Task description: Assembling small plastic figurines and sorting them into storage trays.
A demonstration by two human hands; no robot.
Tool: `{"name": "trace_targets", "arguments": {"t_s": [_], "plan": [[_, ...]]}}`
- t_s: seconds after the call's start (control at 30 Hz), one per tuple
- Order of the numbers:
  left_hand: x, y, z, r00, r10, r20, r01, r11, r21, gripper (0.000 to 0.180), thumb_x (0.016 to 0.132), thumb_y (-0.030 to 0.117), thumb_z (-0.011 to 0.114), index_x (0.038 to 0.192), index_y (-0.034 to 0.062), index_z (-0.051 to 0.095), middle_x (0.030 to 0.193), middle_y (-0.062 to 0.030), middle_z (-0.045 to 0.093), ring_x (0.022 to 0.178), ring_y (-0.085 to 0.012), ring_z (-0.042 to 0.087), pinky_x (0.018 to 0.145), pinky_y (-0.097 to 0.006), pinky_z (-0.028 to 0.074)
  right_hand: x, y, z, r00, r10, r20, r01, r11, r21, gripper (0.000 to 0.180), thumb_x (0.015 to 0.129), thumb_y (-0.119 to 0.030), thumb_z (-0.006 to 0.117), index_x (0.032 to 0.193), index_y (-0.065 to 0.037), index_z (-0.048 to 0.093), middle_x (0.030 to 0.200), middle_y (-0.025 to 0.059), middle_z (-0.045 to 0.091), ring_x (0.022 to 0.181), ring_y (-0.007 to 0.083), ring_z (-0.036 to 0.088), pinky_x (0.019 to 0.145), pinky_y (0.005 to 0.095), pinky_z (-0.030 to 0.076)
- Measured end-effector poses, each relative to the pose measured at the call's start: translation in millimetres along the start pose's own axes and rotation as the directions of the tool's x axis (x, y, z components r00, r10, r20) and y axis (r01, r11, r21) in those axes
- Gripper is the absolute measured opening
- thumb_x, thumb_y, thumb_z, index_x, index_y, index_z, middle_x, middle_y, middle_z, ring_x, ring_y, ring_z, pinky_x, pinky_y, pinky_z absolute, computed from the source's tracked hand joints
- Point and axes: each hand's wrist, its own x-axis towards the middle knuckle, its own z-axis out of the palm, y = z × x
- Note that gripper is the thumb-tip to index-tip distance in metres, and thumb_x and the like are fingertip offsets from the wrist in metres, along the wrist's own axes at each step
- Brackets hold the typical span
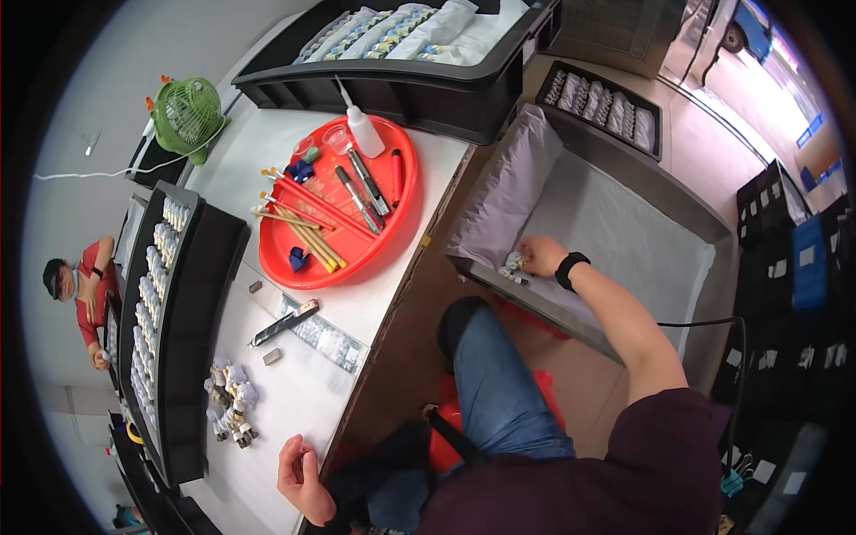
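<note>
Head view: right hand [540,256], fingers narrowed on a small pale figure [514,264], in the near-left corner of a grey tray [644,185]; left hand [303,477], half-curled near the white table's [241,481] edge, nothing visible in grasp; best handled, by judgement, with light fingertip pressure, wrist low, small parts kept from catching in the folds; white liner [615,223], thin and creased, drawn up at the left wall; clustered figures [234,401], knobbly, lilac-topped; round red tray [366,256], smooth, shallow, bearing slender brushes [325,209] and tapered squeeze bottle [364,134]; black crate [192,312], rigid, straight-walled, filled with rows of pale pieces.
</note>
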Motion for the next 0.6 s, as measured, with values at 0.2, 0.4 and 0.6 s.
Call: {"name": "trace_targets", "arguments": {"t_s": [0.2, 0.4, 0.6], "plan": [[0, 2, 3, 1.0, 0.015, -0.007, -0.015, 0.999, 0.042, 0.024, 0.077, -0.003, 0.052, 0.1, -0.0039, 0.055, 0.099, -0.0074, 0.055, 0.082, -0.0114, 0.05, 0.077, -0.022, 0.04, 5, 6, 7, 1.0, 0.002, 0.005, -0.003, 0.992, 0.123, 0.035, 0.061, -0.011, 0.064, 0.093, -0.002, 0.054, 0.07, 0.0083, 0.058, 0.068, 0.0219, 0.057, 0.064, 0.0317, 0.045], [1, 1, 3, 0.999, 0.028, -0.028, -0.027, 0.999, 0.043, 0.024, 0.073, -0.007, 0.051, 0.096, -0.0046, 0.056, 0.102, -0.0089, 0.052, 0.08, -0.0126, 0.05, 0.074, -0.022, 0.04, 2, 3, 8, 1.0, -0.019, -0.004, 0.02, 0.99, 0.138, 0.034, 0.059, -0.011, 0.066, 0.09, -0.001, 0.054, 0.067, 0.0071, 0.056, 0.065, 0.0203, 0.055, 0.061, 0.0307, 0.044], [-2, 2, 2, 1.0, 0.007, -0.015, -0.008, 1.0, -0.029, 0.025, 0.075, -0.003, 0.054, 0.1, -0.0031, 0.056, 0.101, -0.008, 0.055, 0.083, -0.012, 0.051, 0.076, -0.022, 0.041, 2, -4, 12, 0.996, 0.026, -0.086, -0.028, 0.999, -0.023, 0.035, 0.058, -0.011, 0.068, 0.089, -0.004, 0.054, 0.073, 0.0091, 0.058, 0.07, 0.0246, 0.057, 0.064, 0.0331, 0.045]]}}
